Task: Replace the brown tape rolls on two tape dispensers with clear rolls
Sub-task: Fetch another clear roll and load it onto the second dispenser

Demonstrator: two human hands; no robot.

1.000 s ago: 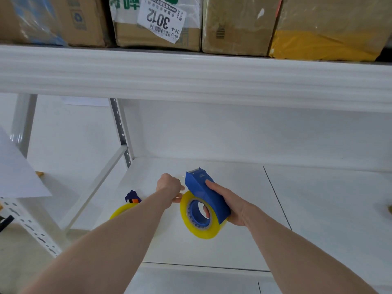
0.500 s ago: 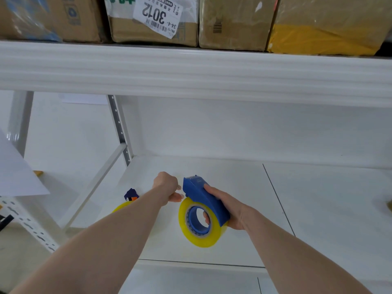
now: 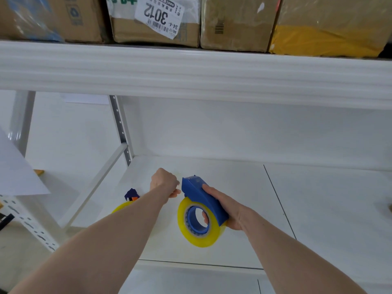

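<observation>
since a second ago we note the blue dispenser (image 3: 202,198) tipped lower and nearer us. right hand (image 3: 228,211) grips its handle above the shelf (image 3: 244,187), fingers through the core. left hand (image 3: 164,182) fisted, pinching at the blade end. roll (image 3: 199,224): yellowish-clear, mounted.

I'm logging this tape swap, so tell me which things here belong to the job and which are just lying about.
Job:
blue dispenser, gripped by the right hand
yellowish tape roll on it
left hand at the dispenser's front end
second dispenser on the shelf

Lying about:
cardboard boxes above
white sheet
</observation>
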